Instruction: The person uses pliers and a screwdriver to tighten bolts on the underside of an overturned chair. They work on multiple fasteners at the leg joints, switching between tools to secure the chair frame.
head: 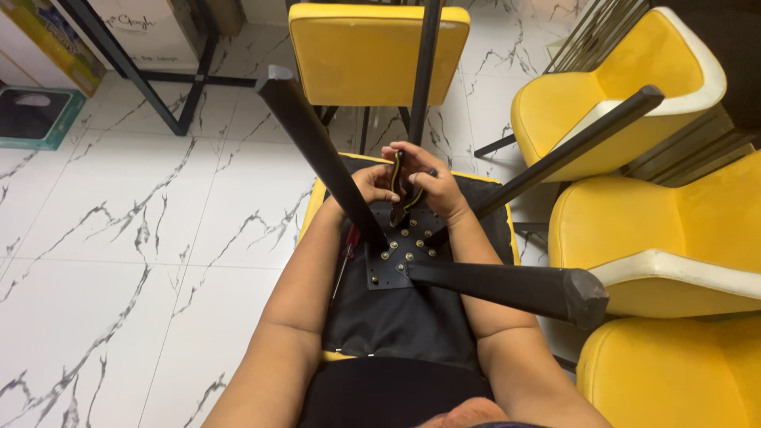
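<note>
An upturned yellow chair (317, 204) rests on my lap, its black underside facing me. Several black legs (317, 147) splay out from a black metal mounting plate (400, 257) dotted with screws. Both hands meet just above that plate. My right hand (432, 184) grips a black-and-yellow tool handle (396, 178) held upright, its tip pointing down at the plate. My left hand (371, 186) closes on the same handle from the left side, partly behind the nearest leg. A red-handled screwdriver (346, 255) lies on the black underside beside my left forearm.
Yellow chairs stand around me: one ahead (372, 51), several to the right (626, 87). A thick leg (507, 289) juts toward the right across my forearm. White marble floor (119, 238) stretches left; a black table frame (151, 79) and a teal box (36, 115) sit far left.
</note>
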